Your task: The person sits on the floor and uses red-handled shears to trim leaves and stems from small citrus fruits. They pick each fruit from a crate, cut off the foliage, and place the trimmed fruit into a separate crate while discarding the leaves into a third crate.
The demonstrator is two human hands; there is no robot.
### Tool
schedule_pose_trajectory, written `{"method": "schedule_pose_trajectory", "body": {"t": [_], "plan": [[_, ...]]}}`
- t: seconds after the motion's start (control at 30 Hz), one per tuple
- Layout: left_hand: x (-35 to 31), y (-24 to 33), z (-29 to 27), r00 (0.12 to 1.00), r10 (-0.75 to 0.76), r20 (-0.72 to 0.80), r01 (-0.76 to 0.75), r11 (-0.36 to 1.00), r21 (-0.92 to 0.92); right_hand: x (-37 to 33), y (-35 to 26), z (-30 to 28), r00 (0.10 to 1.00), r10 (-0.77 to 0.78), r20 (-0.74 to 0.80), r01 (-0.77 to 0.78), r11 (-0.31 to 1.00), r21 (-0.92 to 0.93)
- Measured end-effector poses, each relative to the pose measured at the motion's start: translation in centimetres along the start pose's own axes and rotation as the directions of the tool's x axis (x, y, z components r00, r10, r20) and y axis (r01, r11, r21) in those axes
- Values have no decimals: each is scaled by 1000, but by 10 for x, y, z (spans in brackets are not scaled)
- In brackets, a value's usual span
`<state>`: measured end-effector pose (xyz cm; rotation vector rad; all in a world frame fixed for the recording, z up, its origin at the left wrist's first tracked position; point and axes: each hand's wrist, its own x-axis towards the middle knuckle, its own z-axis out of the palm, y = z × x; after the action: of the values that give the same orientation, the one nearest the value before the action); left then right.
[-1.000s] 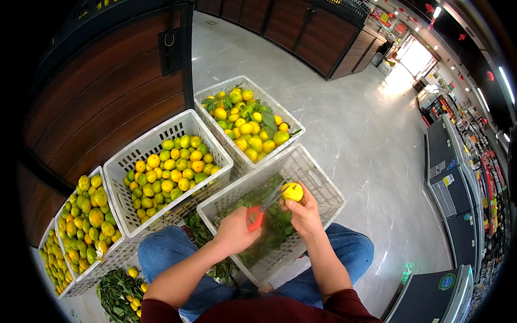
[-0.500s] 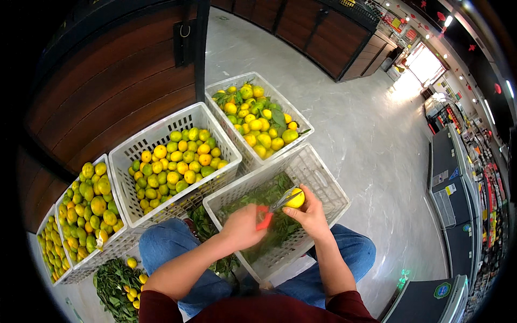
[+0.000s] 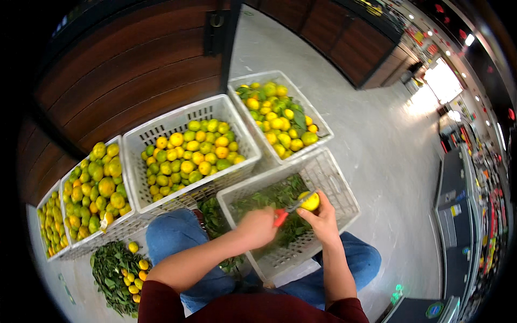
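Observation:
My left hand (image 3: 257,227) is closed on red-handled scissors (image 3: 280,217), slightly blurred, whose blades point at the fruit. In my right hand (image 3: 325,219), a yellow mandarin (image 3: 309,201) is gripped by the fingers, with the blade tips against or right beside its near-left side. I cannot tell whether the blades touch a stem. Both hands are above a pale plastic crate (image 3: 344,189) that stands between my knees. Green leaves (image 3: 295,229) lie on the bottom of that crate.
A crate of leafy mandarins (image 3: 280,123) stands beyond. To the left, a wide crate (image 3: 141,185) and two more crates hold green-yellow mandarins (image 3: 188,156). A leaf pile (image 3: 110,274) with loose fruit lies on the floor. Dark wooden panelling (image 3: 129,70) rises behind; dark cabinets (image 3: 452,215) line the right.
The whole view has shifted, so the crates and my hands appear farther right. My hands keep hold of the scissors and mandarin, and the blades look closer together than before.

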<state>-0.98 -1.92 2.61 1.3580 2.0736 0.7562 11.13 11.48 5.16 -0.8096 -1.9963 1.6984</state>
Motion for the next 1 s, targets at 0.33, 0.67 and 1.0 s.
{"method": "schedule_pose_trajectory", "body": {"t": [0.33, 0.67, 1.0], "plan": [[-7, 7, -3, 999, 45, -1, -44, 980, -194, 14, 104, -5, 988, 157, -13, -157, 978, -136], [-11, -1, -40, 864, 262, -429, -501, 521, -691, 39, 77, 114, 914, -41, 404, -81, 956, 280], [-5, -19, -74, 880, -262, -395, -391, 71, -918, -57, 122, 142, 951, 177, 253, 74, 666, -742]]}}
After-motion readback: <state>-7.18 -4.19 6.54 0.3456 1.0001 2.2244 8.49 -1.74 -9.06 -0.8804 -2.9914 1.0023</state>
